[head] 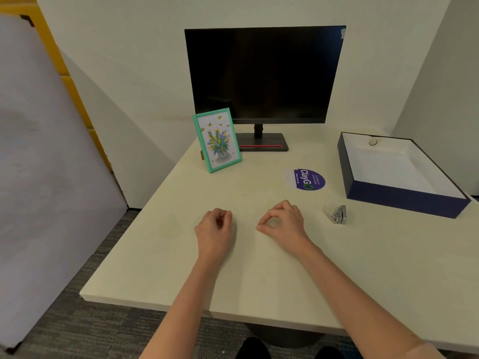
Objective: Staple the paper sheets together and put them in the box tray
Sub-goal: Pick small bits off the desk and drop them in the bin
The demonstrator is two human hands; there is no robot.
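My left hand (215, 226) rests on the cream desk (259, 275) with its fingers curled in and holds nothing. My right hand (282, 221) lies a little to its right, fingers curled, thumb tip meeting the index tip, nothing between them. A small silver and clear stapler (336, 215) sits on the desk to the right of my right hand, apart from it. Further right stands the navy box tray (404, 200). Its inside is white, and I cannot tell whether paper sheets lie in it. No loose sheets show on the desk.
A dark monitor (264, 73) stands at the back on a flat base. A green-framed flower picture (217, 139) leans in front of it to the left. A round purple sticker (307, 179) lies flat on the desk. A white board (39, 151) leans at the left.
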